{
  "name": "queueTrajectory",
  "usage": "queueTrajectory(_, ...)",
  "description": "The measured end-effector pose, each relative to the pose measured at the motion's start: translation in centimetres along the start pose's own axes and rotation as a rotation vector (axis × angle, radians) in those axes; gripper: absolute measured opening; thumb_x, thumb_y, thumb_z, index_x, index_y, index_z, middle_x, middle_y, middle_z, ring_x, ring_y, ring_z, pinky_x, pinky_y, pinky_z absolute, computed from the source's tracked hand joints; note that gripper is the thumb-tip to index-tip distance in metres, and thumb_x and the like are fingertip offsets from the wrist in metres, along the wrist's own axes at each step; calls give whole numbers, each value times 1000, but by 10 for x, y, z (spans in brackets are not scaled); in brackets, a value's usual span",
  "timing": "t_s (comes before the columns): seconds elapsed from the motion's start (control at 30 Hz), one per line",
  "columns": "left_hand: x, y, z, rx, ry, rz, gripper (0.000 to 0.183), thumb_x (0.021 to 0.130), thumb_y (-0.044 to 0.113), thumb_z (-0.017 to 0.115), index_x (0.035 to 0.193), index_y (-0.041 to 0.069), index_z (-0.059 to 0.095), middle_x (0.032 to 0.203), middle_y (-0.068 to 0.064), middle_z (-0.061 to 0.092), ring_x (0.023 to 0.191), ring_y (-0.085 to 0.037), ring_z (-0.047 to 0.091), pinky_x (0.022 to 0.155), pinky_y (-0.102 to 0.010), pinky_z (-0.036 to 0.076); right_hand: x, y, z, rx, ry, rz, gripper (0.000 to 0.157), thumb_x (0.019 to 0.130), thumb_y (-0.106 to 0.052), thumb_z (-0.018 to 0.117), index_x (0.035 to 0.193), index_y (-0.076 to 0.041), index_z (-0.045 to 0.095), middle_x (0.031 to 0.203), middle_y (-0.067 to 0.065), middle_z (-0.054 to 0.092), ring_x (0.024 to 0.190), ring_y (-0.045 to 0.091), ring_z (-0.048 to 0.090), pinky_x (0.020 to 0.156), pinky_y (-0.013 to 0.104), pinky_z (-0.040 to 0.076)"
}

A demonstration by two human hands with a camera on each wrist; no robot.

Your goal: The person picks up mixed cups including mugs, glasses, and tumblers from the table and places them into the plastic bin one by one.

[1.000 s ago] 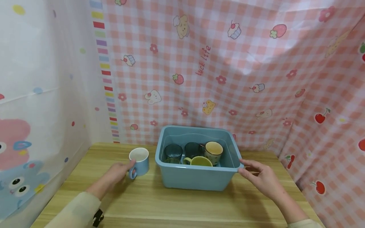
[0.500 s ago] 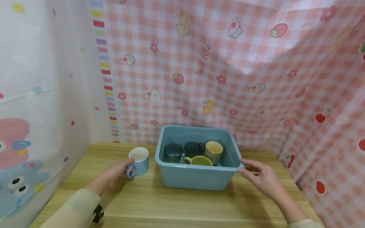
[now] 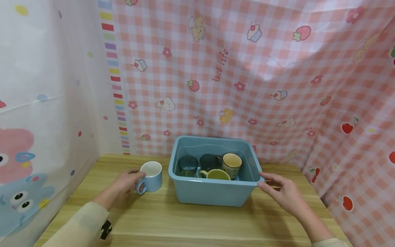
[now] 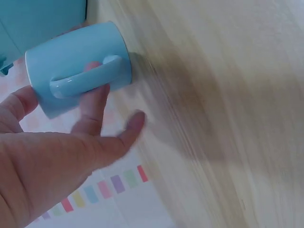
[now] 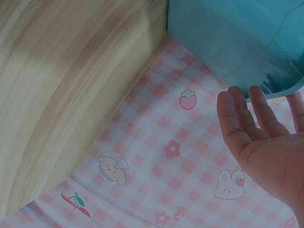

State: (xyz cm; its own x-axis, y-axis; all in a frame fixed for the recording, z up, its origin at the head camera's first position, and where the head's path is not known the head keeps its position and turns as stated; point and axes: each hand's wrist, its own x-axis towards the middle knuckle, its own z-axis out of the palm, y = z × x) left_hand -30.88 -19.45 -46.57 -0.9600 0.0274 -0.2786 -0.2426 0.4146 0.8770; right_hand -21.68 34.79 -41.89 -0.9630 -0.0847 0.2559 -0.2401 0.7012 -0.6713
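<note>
A light-blue mug point(image 3: 153, 178) with a white inside stands upright at the left of the table, its handle point(image 4: 88, 80) turned to the left. My left hand point(image 3: 124, 185) holds it from the left side, the thumb at the rim and a finger through the handle loop; another finger stretches out free. In the head view, the thumb and index finger of my right hand point(image 3: 285, 193) pinch the right front corner of a blue plastic bin point(image 3: 213, 193). Its other fingers point(image 5: 266, 114) reach out rather straight beneath the rim in the right wrist view.
Inside the bin sit two dark glass cups point(image 3: 187, 164), a cream patterned mug point(image 3: 231, 164) and a yellow-green cup point(image 3: 217, 174). The wooden table point(image 3: 185, 223) meets a pink checked cloth point(image 3: 216, 85) at the back and a white printed cloth point(image 3: 52, 85) on the left.
The light-blue mug has turned a little, so its handle points more to the left. My left hand has shifted slightly with it. The bin and my right hand have stayed put.
</note>
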Motion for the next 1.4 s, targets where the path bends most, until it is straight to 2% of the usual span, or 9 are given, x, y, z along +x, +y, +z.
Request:
queueTrajectory(0.03, 1, 1, 0, -20, -7, 7, 76, 106, 35, 58, 162, -8, 31, 139, -35, 63, 108, -27, 71, 96, -42, 57, 0, 0, 0, 0, 1, 1, 46, 104, -35, 71, 143, -12, 69, 138, 17, 73, 113, 26, 75, 87, 37, 67)
queueTrajectory(0.1, 2, 3, 2, -61, -16, 21, 76, 105, 27, 58, 166, -5, 25, 141, -38, 60, 103, -24, 75, 88, -36, 59, 0, 1, 0, 1, 2, 1, 46, 104, -35, 71, 143, -12, 69, 137, 17, 73, 112, 24, 76, 86, 37, 67)
queueTrajectory(0.23, 3, 5, 6, -138, -57, 40, 71, 102, 15, 52, 166, -3, 28, 142, -45, 56, 86, -21, 81, 74, -35, 62, -1, 1, 1, 11, -1, 8, 46, 104, -35, 72, 143, -12, 69, 135, 16, 74, 109, 17, 76, 84, 32, 66)
queueTrajectory(0.53, 3, 6, 8, -266, -81, 4, 71, 101, 9, 48, 168, 0, 26, 156, -49, 36, 77, -17, 80, 71, -33, 59, 0, 2, 1, 17, 10, -21, 44, 104, -31, 72, 142, -10, 69, 134, 17, 74, 105, 1, 72, 81, 22, 63)
queueTrajectory(0.7, 0, 8, 10, -296, -60, -2, 73, 100, 6, 48, 169, 1, 24, 156, -49, 36, 72, -16, 79, 64, -26, 55, -1, 1, 1, 13, 6, -8, 44, 104, -33, 72, 142, -11, 69, 134, 16, 75, 105, 3, 73, 81, 22, 62)
queueTrajectory(0.9, -5, 15, 4, -310, -26, 31, 74, 98, 3, 48, 169, 2, 26, 163, -40, 37, 66, -14, 77, 59, -22, 55, -1, 0, 1, 5, 3, -6, 44, 104, -33, 72, 143, -12, 69, 134, 16, 75, 106, 10, 75, 81, 23, 63)
queueTrajectory(1.1, -17, 37, -12, -244, -10, 82, 73, 100, 7, 50, 169, 6, 28, 164, -37, 39, 71, -14, 79, 66, -22, 55, -1, 0, 0, 8, 3, -13, 45, 104, -33, 72, 143, -11, 69, 133, 18, 75, 107, 11, 75, 81, 24, 63)
queueTrajectory(1.2, -25, 54, -20, -210, -11, 110, 72, 101, 8, 50, 170, 9, 27, 165, -36, 39, 75, -15, 80, 71, -22, 55, -2, 0, 0, 5, 3, -3, 45, 104, -34, 72, 143, -12, 69, 133, 16, 75, 107, 10, 74, 82, 22, 62)
queueTrajectory(1.4, -36, 91, -31, -168, -7, 172, 74, 101, 6, 48, 170, 14, 25, 167, -35, 35, 80, -17, 79, 77, -23, 58, 0, 0, -1, 0, -6, 10, 47, 104, -37, 71, 144, -13, 68, 134, 15, 75, 111, 20, 76, 84, 20, 61)
